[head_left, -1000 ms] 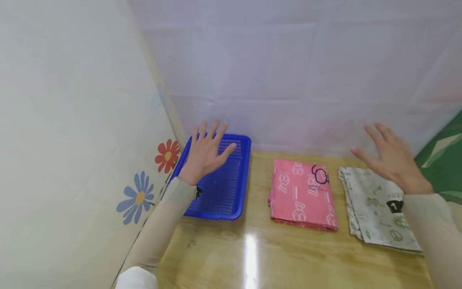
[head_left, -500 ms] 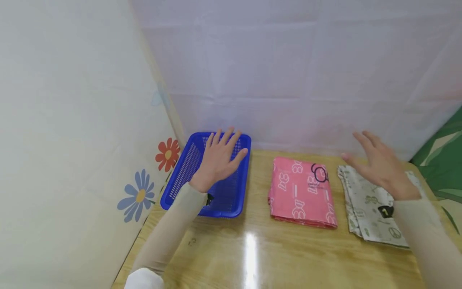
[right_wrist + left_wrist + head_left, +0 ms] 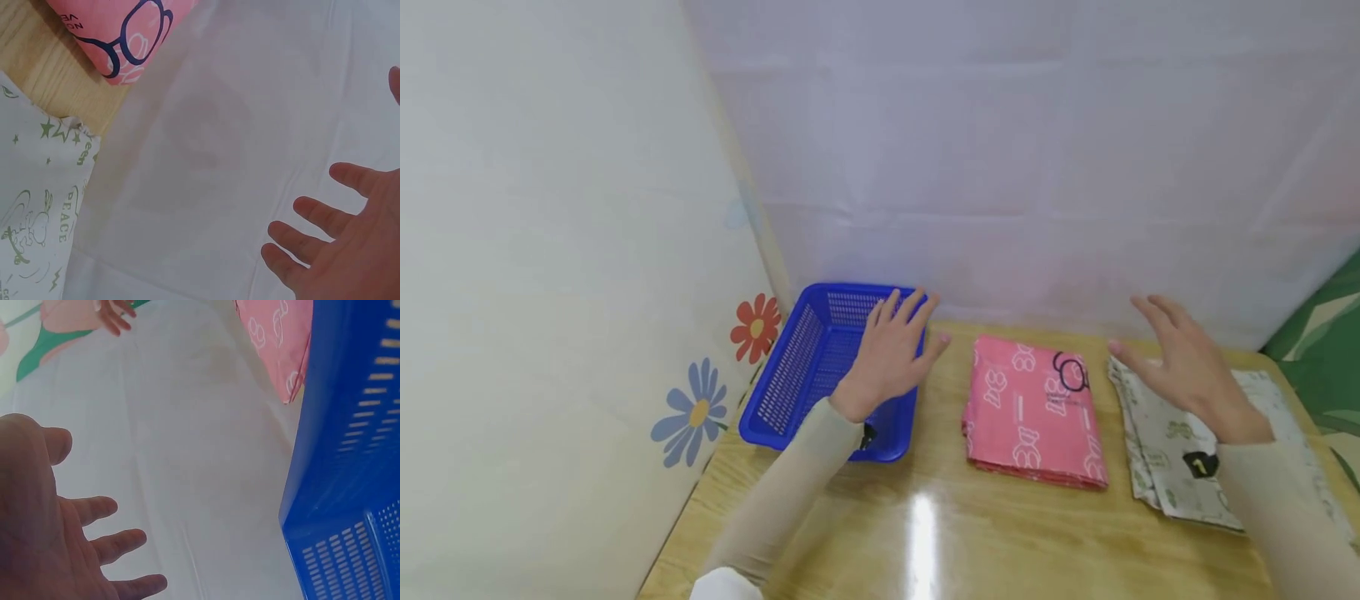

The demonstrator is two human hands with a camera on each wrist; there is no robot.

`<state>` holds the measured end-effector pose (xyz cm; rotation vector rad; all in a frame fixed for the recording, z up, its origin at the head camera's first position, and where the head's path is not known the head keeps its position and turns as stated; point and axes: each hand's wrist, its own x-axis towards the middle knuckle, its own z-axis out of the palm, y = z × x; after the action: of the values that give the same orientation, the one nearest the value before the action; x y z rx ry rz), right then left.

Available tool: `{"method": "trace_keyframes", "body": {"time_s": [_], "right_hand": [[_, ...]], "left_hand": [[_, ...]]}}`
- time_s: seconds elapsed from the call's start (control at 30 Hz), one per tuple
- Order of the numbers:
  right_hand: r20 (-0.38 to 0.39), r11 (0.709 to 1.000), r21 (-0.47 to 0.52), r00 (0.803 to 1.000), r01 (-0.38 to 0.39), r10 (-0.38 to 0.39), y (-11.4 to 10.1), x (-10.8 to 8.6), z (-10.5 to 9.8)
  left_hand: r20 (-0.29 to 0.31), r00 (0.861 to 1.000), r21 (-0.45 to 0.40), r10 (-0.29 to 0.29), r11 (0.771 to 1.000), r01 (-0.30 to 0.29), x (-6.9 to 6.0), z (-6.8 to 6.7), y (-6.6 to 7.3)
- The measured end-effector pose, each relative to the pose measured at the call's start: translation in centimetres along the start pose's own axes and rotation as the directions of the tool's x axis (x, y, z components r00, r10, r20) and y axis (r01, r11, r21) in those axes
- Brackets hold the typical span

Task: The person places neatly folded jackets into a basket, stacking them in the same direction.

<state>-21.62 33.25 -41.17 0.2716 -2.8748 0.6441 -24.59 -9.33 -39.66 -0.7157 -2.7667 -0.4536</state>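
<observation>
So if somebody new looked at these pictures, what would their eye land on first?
Probably the bright blue basket at the left of the wooden table, then the folded pink cloth to its right. Next might come the left hand, fingers spread, overlapping the basket in the head view, and the right hand, overlapping the white printed cloth farther right.

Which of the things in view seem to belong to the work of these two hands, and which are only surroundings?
Probably in the work, as nearest to the left hand and right hand:
blue basket
folded pink cloth
folded white-and-green cloth

Probably only surroundings:
wooden table
white backdrop
printed red flower
printed blue flower
</observation>
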Motion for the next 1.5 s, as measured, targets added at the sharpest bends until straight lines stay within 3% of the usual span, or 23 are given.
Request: {"method": "trace_keyframes", "body": {"time_s": [0.2, 0.63, 0.87, 1.1, 1.5], "right_hand": [[0.020, 1.000, 0.012, 1.000, -0.010, 0.009, -0.2, -0.8, 0.8], [0.041, 0.997, 0.039, 0.997, -0.064, 0.063, -0.8, -1.9, 2.2], [0.044, 0.995, 0.089, 0.998, -0.055, 0.051, -0.7, -2.4, 2.8], [0.054, 0.992, 0.120, 0.998, -0.050, 0.044, -1.0, -2.5, 3.5], [0.070, 0.978, 0.204, 0.997, -0.031, 0.017, -0.8, -3.1, 5.2]], "left_hand": [[0.011, 1.000, -0.018, -0.004, 1.000, 0.004, -0.1, 0.7, 0.9], [0.044, 0.999, -0.070, 0.008, 0.998, -0.005, 1.0, 2.2, 3.5], [0.046, 0.999, -0.086, 0.017, 0.996, -0.013, 1.1, 3.2, 5.5], [0.046, 0.999, -0.155, 0.005, 0.988, 0.002, 1.0, 4.0, 7.1], [0.040, 0.996, -0.170, -0.084, 0.981, 0.090, 1.0, 6.3, 9.0]]}}
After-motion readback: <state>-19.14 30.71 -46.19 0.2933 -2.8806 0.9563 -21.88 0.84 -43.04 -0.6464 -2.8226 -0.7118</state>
